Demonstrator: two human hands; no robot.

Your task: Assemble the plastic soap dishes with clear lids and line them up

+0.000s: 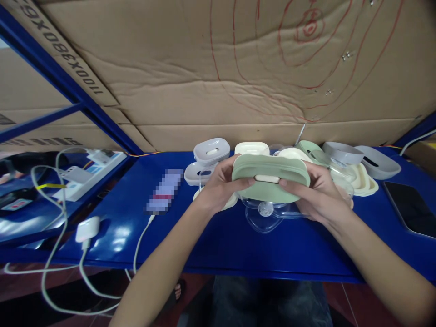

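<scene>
At frame centre, left hand (pixel 218 184) and right hand (pixel 315 193) clamp the green soap-dish tray (pixel 270 177); uneven thumb pressure could pop it loose.

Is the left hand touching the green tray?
Touching. The head view shows the left hand with its thumb pressed on the green tray.
</scene>
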